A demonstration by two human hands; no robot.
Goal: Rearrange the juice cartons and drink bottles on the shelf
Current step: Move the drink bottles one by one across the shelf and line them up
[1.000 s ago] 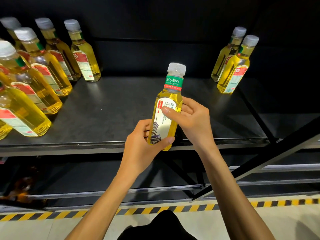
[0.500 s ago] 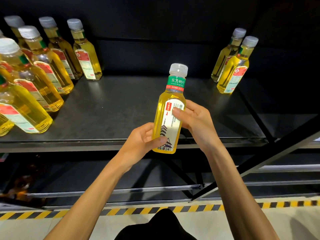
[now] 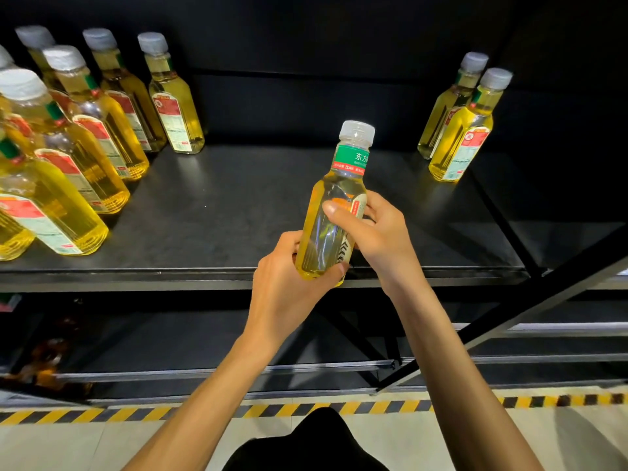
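Note:
A yellow drink bottle (image 3: 334,195) with a white cap and green neck band is held upright above the front edge of the black shelf (image 3: 238,205). My left hand (image 3: 289,283) grips its base from below. My right hand (image 3: 377,232) wraps its middle from the right, thumb across the front. The bottle's clear side faces me and the label edge shows at its right. Several matching bottles (image 3: 85,137) stand in rows at the shelf's left, and two more bottles (image 3: 462,124) stand at the back right.
A black diagonal brace (image 3: 509,314) crosses at the right below the shelf. A lower shelf (image 3: 204,341) sits underneath, with dim amber items (image 3: 47,358) at its left. Yellow-black hazard tape (image 3: 102,414) runs along the floor.
The bottle has been turned about its axis between my hands, so the front label has swung to the right side. The bottle stays over the shelf's front edge.

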